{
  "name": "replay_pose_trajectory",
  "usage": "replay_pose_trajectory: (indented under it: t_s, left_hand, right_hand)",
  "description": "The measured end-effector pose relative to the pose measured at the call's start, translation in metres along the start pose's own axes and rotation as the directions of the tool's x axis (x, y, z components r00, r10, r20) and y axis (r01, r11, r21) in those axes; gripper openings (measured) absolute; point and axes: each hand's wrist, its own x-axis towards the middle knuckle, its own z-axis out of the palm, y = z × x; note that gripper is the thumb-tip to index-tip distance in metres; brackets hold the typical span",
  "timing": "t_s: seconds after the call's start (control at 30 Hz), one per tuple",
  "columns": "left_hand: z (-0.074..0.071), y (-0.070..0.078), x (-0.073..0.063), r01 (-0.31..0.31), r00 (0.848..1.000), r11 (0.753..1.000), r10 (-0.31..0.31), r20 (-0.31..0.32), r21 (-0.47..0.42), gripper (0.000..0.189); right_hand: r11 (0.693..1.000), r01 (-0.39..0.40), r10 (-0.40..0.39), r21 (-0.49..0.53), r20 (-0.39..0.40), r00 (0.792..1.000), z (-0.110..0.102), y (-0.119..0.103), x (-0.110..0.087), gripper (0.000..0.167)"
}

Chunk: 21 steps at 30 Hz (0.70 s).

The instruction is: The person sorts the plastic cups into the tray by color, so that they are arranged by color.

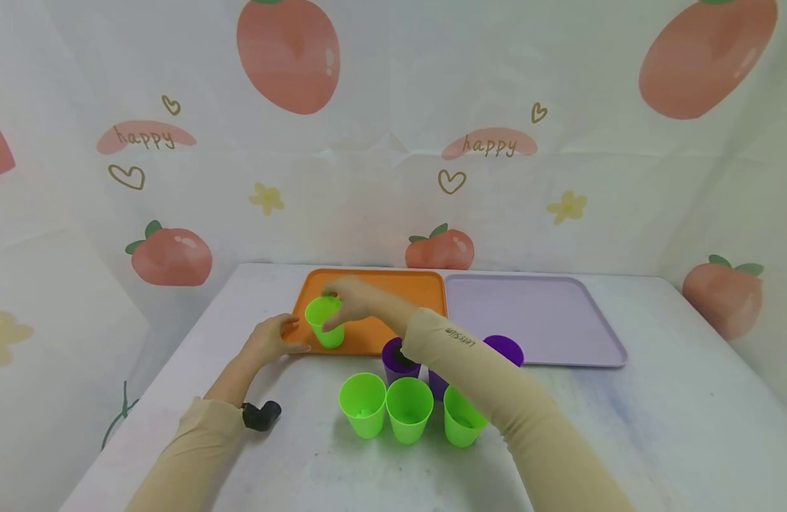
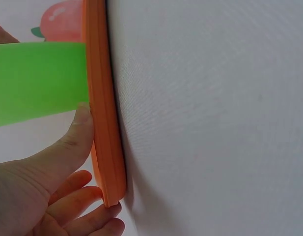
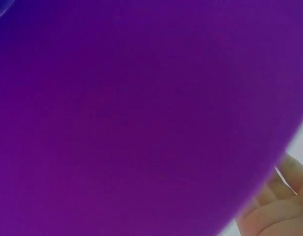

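A light green plastic cup [image 1: 329, 334] stands upright at the left end of the orange tray [image 1: 389, 334]. My right hand [image 1: 357, 299] reaches across from the right and holds that cup, thumb on its near side and fingers at the far rim. At the tray's front left corner, my left hand [image 1: 271, 338] grips the rim. The left wrist view shows its thumb [image 2: 77, 137] against the tray's edge beside the green cup [image 2: 38, 81], and curled fingers below at the corner. Purple fills most of the right wrist view, with part of my right hand [image 3: 279, 211] at lower right.
Three more green cups [image 1: 363, 405] stand in front of the trays. Behind them are purple cups [image 1: 504, 348], partly covered by my right sleeve [image 1: 483, 377]. A pale lilac tray [image 1: 527, 320] adjoins the orange one on the right. A printed curtain [image 1: 380, 178] hangs behind the table.
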Motion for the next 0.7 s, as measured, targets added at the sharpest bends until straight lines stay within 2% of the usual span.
replay_pose_trajectory:
  t_s: [0.43,0.6,0.7]
  left_hand:
    - [0.0,-0.001,0.001,0.011,1.0,1.0,-0.011,0.008,-0.007,0.07]
    - [0.001,-0.001,0.001,0.01,1.0,1.0,-0.01,0.008,-0.012,0.069]
    - [0.001,-0.001,0.001,0.005,1.0,1.0,-0.005,0.004,-0.002,0.069]
  right_hand:
    - [0.998,-0.066,0.066,0.017,0.015,0.998,0.004,-0.002,-0.002,0.064]
    - [0.993,-0.077,0.075,0.094,0.027,0.997,-0.004,0.0,-0.007,0.072]
    - [0.988,-0.06,0.06,0.141,0.006,0.998,-0.012,0.003,-0.013,0.069]
